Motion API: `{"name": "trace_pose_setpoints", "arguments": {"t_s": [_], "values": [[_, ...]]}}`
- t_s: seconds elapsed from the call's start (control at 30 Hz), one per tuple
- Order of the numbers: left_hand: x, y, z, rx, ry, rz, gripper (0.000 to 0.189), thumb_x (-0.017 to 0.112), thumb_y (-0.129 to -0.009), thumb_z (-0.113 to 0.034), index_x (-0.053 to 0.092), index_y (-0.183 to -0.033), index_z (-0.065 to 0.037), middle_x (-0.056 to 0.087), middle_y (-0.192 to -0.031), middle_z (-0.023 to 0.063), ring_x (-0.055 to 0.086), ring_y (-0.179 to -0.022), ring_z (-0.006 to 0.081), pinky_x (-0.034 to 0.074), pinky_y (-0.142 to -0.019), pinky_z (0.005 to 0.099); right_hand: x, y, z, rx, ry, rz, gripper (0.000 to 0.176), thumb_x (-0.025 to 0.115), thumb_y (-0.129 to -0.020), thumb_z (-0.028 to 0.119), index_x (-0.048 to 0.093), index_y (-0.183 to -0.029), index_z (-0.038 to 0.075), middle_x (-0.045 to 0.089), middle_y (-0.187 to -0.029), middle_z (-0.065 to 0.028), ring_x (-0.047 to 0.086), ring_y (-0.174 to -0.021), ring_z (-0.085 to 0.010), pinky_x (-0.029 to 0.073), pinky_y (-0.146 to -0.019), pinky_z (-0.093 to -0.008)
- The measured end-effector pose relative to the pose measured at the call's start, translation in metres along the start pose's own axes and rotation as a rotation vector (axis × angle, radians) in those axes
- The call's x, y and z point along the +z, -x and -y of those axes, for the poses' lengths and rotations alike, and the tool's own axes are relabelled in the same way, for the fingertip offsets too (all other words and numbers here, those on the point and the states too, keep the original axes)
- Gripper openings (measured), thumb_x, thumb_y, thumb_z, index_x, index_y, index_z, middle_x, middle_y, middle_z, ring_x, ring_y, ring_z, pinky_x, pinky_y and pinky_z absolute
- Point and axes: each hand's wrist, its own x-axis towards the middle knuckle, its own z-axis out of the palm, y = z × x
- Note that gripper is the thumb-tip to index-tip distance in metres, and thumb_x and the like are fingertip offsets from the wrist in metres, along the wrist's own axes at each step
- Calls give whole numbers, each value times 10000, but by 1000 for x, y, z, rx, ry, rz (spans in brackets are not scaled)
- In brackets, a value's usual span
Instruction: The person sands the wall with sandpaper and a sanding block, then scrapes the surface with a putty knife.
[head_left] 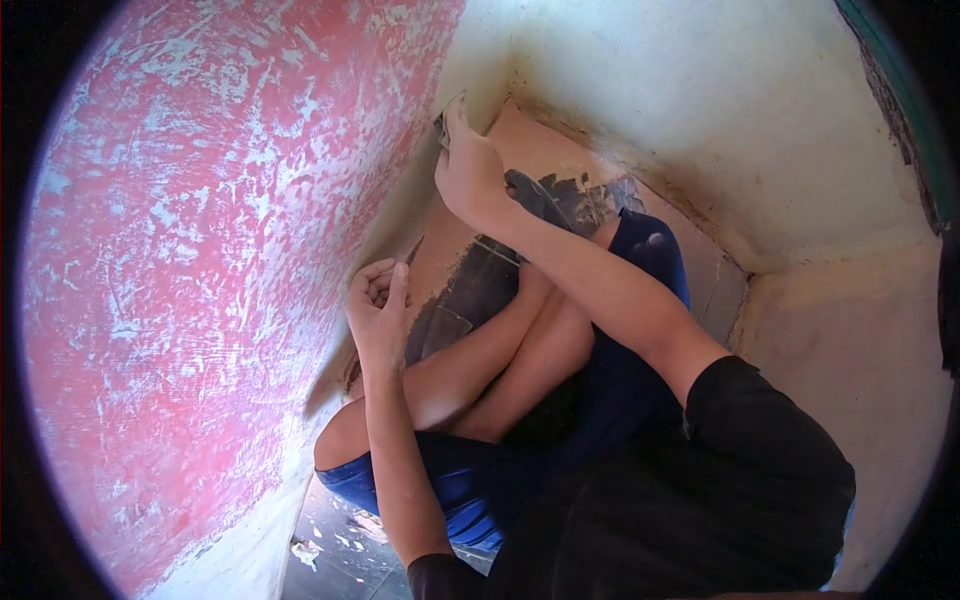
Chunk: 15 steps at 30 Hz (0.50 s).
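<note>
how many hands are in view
2: the left hand, fingers curled, beside the pink-and-white wall; and the right hand, farther up, toward the corner.

1. The single view comes from my head, above and behind both my right grip (468, 172) and my left grip (380, 305).
2. It faces forward and steeply down, along my forearms, so each grip shows from above, at the far end of its arm.
3. My black shirt (680, 490) fills the lower right, closest to the lens; my grips sit farther out, in the upper middle.
4. Left of my grips, the pink wall (220, 250) runs up that side, slanted across the view.
5. Beyond my right grip, the view reaches the room corner and the pale wall (700, 120).
6. A dark curved rim closes the picture at both sides, and straight lines near it look bent.
</note>
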Motion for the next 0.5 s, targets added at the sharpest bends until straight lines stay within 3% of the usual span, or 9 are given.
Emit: {"name": "trace_pose_setpoints", "arguments": {"t_s": [0.07, 0.1, 0.17, 0.3, 0.37, 0.4, 0.5], "values": [[1, 2, -3, 41, -10, 35, 305, 735, -984, -204, 637, -1157, 27, 671, -888, 38, 612, -763, 81, 518, -642, 235, -24, -1, 2, 110, -116, 127, 535, 535, -907, 26, 494, -1434, -60, 714, -983, -290, 686, -958, -469, 531, -849, -527], [1, 3, -2, 43, -8, 30, 305, 735, -984, -204, 637, -1157, 27, 671, -888, 38, 612, -763, 81, 518, -642, 235, -30, -10, -4, 105, -118, 129, 535, 535, -907, 26, 494, -1434, -60, 714, -983, -290, 686, -958, -469, 531, -849, -527], [-1, 7, 2, 37, -29, 40, 282, 725, -988, -197, 639, -1145, 21, 672, -887, 39, 611, -757, 79, 528, -652, 239, -34, -45, -22, 286, -239, -78, 411, 498, -985, 61, 528, -1390, -1, 683, -1194, -300, 644, -1119, -482, 523, -927, -549], [-2, 8, 0, 2, -68, 43, 258, 722, -990, -192, 645, -1128, 12, 674, -888, 44, 610, -762, 77, 529, -655, 237, -17, -66, -32, 358, -312, -19, 463, 465, -1055, 192, 470, -1476, -1, 630, -1323, -305, 605, -1211, -481, 486, -1028, -517], [0, 6, 0, 42, -53, 52, 251, 723, -988, -192, 648, -1115, 12, 677, -888, 50, 608, -756, 79, 528, -657, 238, 16, -60, -27, 229, -493, -229, 573, 438, -1091, 376, 496, -1473, -47, 639, -1323, -306, 595, -1282, -428, 448, -1075, -440], [0, 5, 3, 40, -55, 50, 251, 723, -988, -192, 648, -1115, 12, 677, -888, 50, 608, -756, 79, 528, -657, 238, 23, -54, -22, 158, -549, -172, 645, 382, -1114, 402, 373, -1534, -87, 452, -1540, -312, 415, -1458, -428, 325, -1198, -399], [-2, 4, 10, 48, -100, 40, 247, 721, -988, -183, 647, -1114, 16, 680, -887, 50, 605, -751, 81, 526, -655, 243, 40, -43, -14, 119, -530, -208, 644, 349, -1123, 350, 267, -1567, -109, 348, -1592, -339, 336, -1503, -432, 259, -1240, -382]]}}
